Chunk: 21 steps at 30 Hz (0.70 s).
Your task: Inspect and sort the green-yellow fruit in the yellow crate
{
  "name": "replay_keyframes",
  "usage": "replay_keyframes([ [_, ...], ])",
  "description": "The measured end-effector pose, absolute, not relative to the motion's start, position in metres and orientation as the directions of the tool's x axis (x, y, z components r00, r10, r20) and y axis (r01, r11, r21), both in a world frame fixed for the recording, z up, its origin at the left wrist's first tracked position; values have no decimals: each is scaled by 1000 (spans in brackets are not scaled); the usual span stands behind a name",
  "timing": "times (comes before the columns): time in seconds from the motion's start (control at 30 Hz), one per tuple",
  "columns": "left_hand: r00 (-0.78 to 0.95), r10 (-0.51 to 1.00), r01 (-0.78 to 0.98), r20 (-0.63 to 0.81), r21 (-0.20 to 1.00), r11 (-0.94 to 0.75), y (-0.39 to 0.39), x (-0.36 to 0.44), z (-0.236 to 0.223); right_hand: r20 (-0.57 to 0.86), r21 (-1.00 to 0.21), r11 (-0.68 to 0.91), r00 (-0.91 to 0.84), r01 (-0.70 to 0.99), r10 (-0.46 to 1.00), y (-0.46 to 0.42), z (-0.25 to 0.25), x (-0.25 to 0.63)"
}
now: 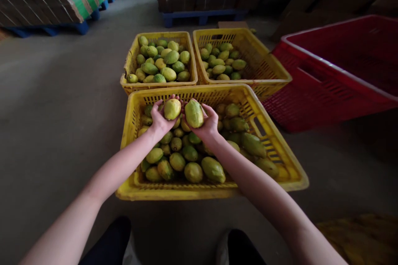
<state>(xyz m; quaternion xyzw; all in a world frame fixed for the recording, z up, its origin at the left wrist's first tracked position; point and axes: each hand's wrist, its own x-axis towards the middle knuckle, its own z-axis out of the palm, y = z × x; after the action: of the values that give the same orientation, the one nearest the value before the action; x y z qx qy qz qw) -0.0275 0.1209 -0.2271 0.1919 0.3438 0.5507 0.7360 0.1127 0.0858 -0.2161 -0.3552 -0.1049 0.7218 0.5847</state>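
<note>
left hand [159, 121]: yellowish fruit [172, 109] held, fingers curled round it | right hand [210, 122]: greener fruit [194, 113] gripped likewise | pos: both held side by side above front yellow crate [186, 195], itself loaded with similar fruit [193, 172] | red crate [314, 87] parked at right

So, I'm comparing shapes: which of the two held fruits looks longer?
The greenish fruit in the right hand: it looks more elongated, while the yellow fruit in the left hand is rounder.
</note>
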Motion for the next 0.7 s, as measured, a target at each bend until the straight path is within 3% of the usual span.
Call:
replay_keyframes([
  [0.4,163,952,-652,-259,696,301,122,-27,-223,-328,-659,-265,-49,-704,943,87,-221,113],
  [0.53,181,938,-696,-294,635,334,120,-27,-218,-343,-709,-265,-8,-654,939,87,-220,113],
  [0.7,203,909,-695,-365,600,396,118,-26,-214,-406,-679,-303,-1,-669,914,86,-219,113],
])
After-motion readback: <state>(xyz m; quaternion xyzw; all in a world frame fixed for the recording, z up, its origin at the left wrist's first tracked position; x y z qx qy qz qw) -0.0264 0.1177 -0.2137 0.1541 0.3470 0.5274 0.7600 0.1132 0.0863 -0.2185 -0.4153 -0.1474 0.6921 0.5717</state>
